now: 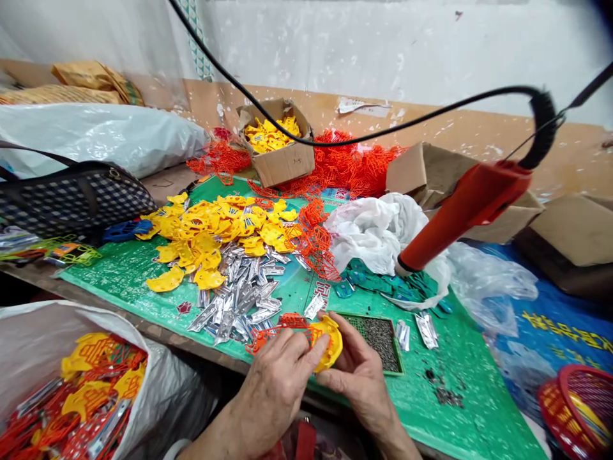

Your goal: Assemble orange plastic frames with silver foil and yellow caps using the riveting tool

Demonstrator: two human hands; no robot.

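My left hand (280,377) and my right hand (357,370) meet at the near edge of the green mat (431,390). Together they pinch a yellow plastic piece (329,342) with an orange plastic frame (275,332) against it. Fingers of both hands are closed round the piece. Just beyond them lie a heap of silver foil strips (239,297), a pile of yellow pieces (215,233) and loose orange frames (318,243).
A small tray of dark screws (378,335) sits right of my hands. A red-handled tool (464,207) hangs on a black cable above the mat. A white sack (81,390) of assembled parts stands at lower left. Cardboard boxes (280,144) line the back; a red basket (579,402) is at lower right.
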